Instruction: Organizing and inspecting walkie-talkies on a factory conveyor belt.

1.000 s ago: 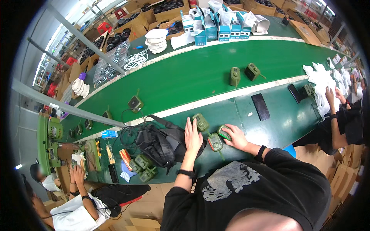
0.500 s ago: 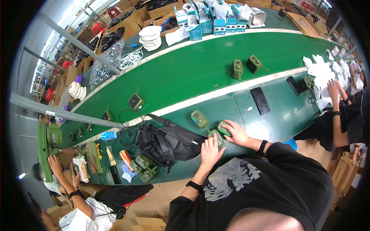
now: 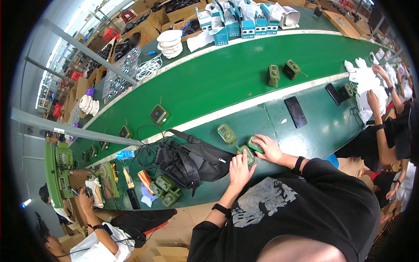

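Note:
My left hand [image 3: 240,171] rests with its fingers over a small olive-green box-shaped device [image 3: 250,160] on the near green table, partly covering it. My right hand [image 3: 269,149] has its fingers curled round a second such device [image 3: 254,144], just beyond and to the right of the first. Both devices sit close together, and much of each is hidden by my fingers. A third olive-green device [image 3: 226,133], with a dark panel and a strap, lies just past my hands. A black bag [image 3: 209,161] is left of my left hand.
Along the far side runs a green conveyor belt [image 3: 209,83] carrying several similar devices. A black phone [image 3: 295,112] lies to the right. More green devices [image 3: 166,191] are grouped left of the bag. Co-workers sit at both sides; a green machine [image 3: 54,174] stands far left.
The devices on the belt have shifted to the right. My hands have hardly moved. The left co-worker's hand has come off the green machine; the right co-workers' hands have moved over the white bags.

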`<action>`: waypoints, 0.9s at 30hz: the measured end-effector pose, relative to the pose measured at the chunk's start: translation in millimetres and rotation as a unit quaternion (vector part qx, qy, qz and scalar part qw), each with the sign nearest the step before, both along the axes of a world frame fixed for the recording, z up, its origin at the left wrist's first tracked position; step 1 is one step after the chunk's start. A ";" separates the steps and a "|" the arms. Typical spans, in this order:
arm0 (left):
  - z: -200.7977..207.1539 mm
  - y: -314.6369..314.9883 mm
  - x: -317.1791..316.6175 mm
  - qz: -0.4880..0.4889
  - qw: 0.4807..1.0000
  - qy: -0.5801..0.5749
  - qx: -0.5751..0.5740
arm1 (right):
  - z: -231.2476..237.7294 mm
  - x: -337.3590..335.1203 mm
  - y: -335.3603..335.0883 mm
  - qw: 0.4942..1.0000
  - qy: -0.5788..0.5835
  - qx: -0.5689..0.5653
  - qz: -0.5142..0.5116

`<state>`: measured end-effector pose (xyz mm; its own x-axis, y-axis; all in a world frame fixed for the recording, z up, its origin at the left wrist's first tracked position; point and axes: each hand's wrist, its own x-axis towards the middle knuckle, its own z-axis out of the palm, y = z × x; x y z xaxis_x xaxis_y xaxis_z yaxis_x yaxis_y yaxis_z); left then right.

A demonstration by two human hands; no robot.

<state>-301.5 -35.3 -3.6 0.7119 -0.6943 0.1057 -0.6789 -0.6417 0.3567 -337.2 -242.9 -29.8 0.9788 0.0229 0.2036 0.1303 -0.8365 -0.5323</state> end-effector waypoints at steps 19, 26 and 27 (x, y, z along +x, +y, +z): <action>5.8 12.1 4.1 0.040 0.995 0.088 0.009 | -2.9 1.6 2.1 1.000 -0.012 0.006 -0.003; -5.4 -12.2 0.8 0.080 0.985 0.151 0.011 | -8.4 -1.9 -2.0 1.000 -0.011 0.016 -0.008; -6.9 -17.1 -0.3 0.086 0.983 0.165 0.013 | -8.5 -2.5 -1.2 1.000 -0.010 0.017 -0.006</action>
